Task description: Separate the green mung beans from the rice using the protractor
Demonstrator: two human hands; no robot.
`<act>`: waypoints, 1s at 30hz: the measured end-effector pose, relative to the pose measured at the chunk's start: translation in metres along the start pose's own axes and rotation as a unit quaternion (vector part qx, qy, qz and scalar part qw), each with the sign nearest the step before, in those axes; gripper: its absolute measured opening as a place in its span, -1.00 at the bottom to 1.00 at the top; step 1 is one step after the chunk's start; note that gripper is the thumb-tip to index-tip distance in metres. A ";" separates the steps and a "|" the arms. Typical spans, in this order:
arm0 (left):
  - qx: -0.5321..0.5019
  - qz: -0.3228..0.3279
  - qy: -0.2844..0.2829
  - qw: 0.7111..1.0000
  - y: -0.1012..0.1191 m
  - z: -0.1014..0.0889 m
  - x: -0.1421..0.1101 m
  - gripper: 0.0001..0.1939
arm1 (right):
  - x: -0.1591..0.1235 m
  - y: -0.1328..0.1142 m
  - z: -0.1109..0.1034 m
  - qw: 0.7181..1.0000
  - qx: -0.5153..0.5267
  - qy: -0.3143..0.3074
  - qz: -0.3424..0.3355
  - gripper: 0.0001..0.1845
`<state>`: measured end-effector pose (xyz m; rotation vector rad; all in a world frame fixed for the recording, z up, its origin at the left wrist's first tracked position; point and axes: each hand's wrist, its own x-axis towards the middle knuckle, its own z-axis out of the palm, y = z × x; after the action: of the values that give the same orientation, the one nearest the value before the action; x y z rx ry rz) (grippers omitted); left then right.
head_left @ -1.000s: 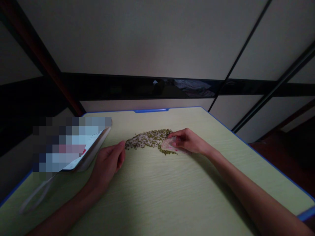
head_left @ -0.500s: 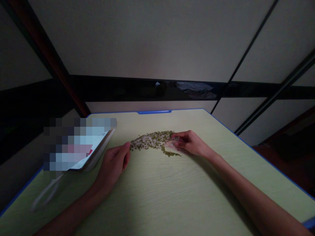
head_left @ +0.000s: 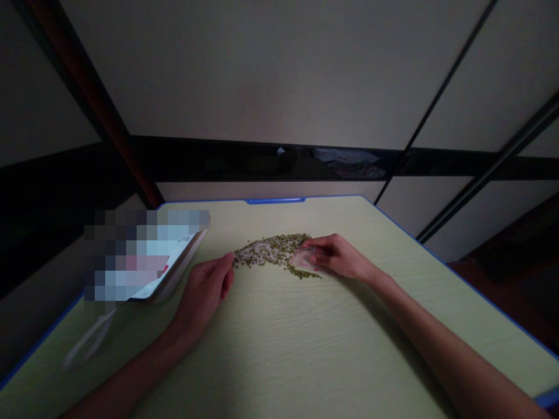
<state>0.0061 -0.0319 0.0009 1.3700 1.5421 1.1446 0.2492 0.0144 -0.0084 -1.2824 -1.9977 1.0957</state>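
Note:
Small green beans, which look like mung beans, lie spread over a pale patch on the table. My left hand is closed at the patch's left tip, thumb pressed to the curled forefinger; what sits in that pinch is too small to make out. On the other side, my right hand pinches a see-through plastic piece with pink marks, which lies among the beans at the right end. Whether this plastic and the pale patch are one piece I cannot tell.
A phone or tablet with a lit screen, partly blurred out, leans at the left with a white strap trailing from it. The pale table has a blue rim. Cabinet doors rise behind its far edge.
The view has shifted slightly. More pink marks show on the plastic by my right hand, whose fingers have moved a little. My left hand keeps its pinch.

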 end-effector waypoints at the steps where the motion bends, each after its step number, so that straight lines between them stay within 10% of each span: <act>1: 0.000 0.001 -0.001 1.000 0.000 0.000 0.000 -0.58 | 0.000 0.000 -0.001 1.000 0.000 -0.005 -0.001 -0.60; 30: 0.009 -0.007 0.006 1.000 0.004 0.000 -0.003 -0.60 | -0.004 -0.005 -0.003 0.999 -0.018 -0.029 -0.009 -0.65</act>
<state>0.0075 -0.0344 0.0050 1.3650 1.5711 1.1350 0.2507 0.0106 -0.0022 -1.2613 -2.0771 1.1056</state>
